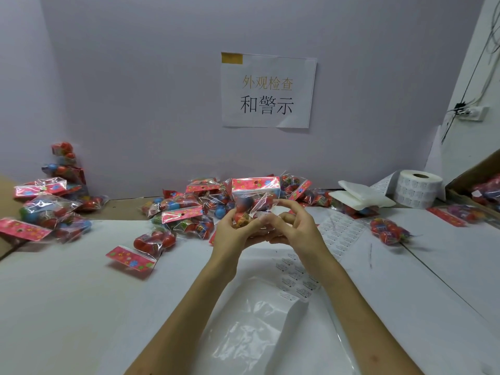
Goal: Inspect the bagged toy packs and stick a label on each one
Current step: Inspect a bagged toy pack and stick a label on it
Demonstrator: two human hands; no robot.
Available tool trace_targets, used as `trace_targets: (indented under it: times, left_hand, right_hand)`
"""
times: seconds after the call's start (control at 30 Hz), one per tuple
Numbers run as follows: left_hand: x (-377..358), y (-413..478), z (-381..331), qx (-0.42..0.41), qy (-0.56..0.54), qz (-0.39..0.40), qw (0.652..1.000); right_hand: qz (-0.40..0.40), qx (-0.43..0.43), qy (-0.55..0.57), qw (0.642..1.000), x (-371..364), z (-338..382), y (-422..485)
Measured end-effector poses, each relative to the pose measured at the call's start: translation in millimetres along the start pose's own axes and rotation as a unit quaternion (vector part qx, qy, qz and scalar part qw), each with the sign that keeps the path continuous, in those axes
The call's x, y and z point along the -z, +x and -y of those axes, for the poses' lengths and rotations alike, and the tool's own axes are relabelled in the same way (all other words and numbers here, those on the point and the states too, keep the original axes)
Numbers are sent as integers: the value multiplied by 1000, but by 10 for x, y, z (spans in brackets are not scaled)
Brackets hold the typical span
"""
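Note:
A clear bagged toy pack (254, 197) with a pink header card and red and blue balls inside stands upright above the table's middle. My left hand (232, 230) grips its lower part from the left. My right hand (292, 224) has curled fingers at the pack's right lower side, thumb and fingertips touching the plastic. Label strips (342, 235) lie flat on the white table just right of my hands, and more labels (296, 277) lie under my right forearm. A roll of labels (418, 189) stands at the back right.
Several toy packs (186, 209) are piled behind my hands, and more packs (48, 209) are heaped at the left. One pack (387, 230) lies at the right. White foam pads (359, 194) sit by the roll. A cardboard box (476, 182) is at the far right. A clear plastic sheet (257, 328) lies near me.

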State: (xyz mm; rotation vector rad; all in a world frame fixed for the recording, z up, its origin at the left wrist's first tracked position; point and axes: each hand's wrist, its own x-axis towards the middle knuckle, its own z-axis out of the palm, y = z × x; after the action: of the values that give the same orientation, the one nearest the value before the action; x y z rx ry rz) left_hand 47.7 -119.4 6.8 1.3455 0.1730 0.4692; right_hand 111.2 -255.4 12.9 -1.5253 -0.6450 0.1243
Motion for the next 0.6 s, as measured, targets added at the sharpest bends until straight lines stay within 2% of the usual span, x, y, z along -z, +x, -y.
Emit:
trace_targets:
  times: [0.2,0.47,0.6]
  left_hand:
    - [25,2,0,13,-34,-4,999]
    - [-10,1,12,-14,38,12,999]
    - [-26,-8,12,-15,57,24,998]
  right_hand:
    - [23,5,18,1000,21,1,4]
    - [-34,-2,-24,999,16,-38,39]
    - [-36,3,8,999,50,-32,38]
